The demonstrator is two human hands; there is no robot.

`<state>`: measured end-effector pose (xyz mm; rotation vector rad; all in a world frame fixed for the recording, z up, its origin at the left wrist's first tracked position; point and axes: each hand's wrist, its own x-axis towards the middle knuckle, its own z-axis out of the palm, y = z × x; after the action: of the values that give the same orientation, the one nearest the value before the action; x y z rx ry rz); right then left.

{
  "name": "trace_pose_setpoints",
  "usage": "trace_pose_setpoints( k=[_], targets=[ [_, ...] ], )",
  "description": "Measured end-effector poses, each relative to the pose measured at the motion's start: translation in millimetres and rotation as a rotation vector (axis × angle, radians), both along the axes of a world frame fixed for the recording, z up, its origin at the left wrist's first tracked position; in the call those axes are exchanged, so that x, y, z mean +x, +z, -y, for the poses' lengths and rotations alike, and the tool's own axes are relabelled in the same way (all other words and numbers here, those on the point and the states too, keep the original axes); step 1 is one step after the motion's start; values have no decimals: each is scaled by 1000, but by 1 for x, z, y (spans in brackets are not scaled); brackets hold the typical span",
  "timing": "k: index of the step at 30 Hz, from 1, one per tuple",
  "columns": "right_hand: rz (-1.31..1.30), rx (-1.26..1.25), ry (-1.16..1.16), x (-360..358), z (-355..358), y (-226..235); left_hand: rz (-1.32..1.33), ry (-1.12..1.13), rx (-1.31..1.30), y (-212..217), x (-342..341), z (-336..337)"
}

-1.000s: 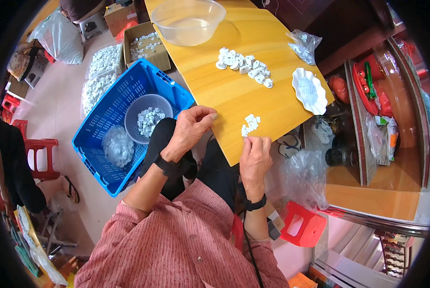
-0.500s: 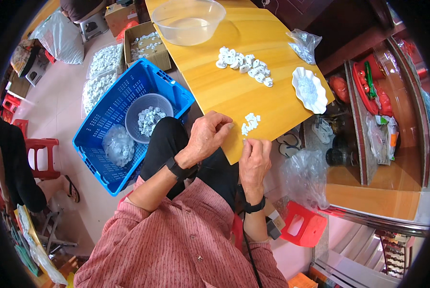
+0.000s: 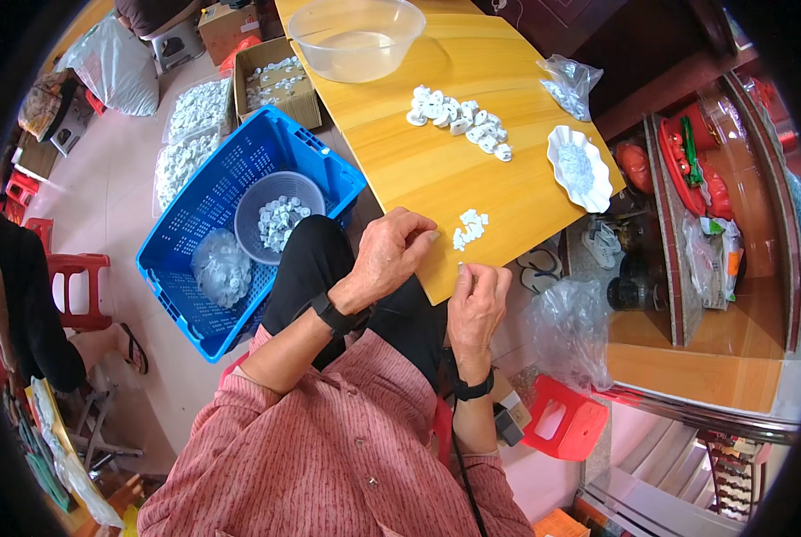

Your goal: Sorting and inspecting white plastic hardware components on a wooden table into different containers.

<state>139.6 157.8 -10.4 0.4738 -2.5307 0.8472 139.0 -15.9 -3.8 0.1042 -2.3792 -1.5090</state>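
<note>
I sit at a yellow wooden table (image 3: 418, 170). My left hand (image 3: 389, 253) rests at the table's near edge with fingers curled, its fingertips close to a small pile of white plastic pieces (image 3: 469, 227). My right hand (image 3: 477, 300) is just below the edge, fingers pinched on a tiny white piece. A longer row of white pieces (image 3: 458, 116) lies farther up the table.
A clear plastic bowl (image 3: 357, 38) stands at the table's far end, a white scalloped dish (image 3: 579, 168) and a plastic bag (image 3: 568, 82) at its right. Left of my knee is a blue crate (image 3: 239, 224) holding a grey bowl (image 3: 277, 215) of pieces. A red stool (image 3: 561, 416) stands at lower right.
My left hand has moved right from over my lap to the table's near edge, beside the small pile. My right hand has stayed about where it was.
</note>
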Motion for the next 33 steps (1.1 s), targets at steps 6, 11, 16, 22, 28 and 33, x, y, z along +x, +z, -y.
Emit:
trace_pose_setpoints(
  k=[6, 11, 16, 22, 28, 33],
  targets=[
    [-7, 16, 15, -1, -1, 1, -5, 5, 5, -1, 1, -1],
    [-2, 11, 24, -1, -2, -1, -33, 8, -24, -2, 0, -2],
    [-6, 12, 26, -1, -2, -2, -30, 4, -47, -2, 1, -2],
    [-15, 13, 25, -1, -1, -1, -49, 5, -41, -5, 1, -1],
    [-19, 12, 20, -1, -2, -1, -28, -18, -28, -5, 3, -1],
    [-19, 32, 2, 0, -1, -2, -51, -28, -87, -5, 4, -2]
  ],
)
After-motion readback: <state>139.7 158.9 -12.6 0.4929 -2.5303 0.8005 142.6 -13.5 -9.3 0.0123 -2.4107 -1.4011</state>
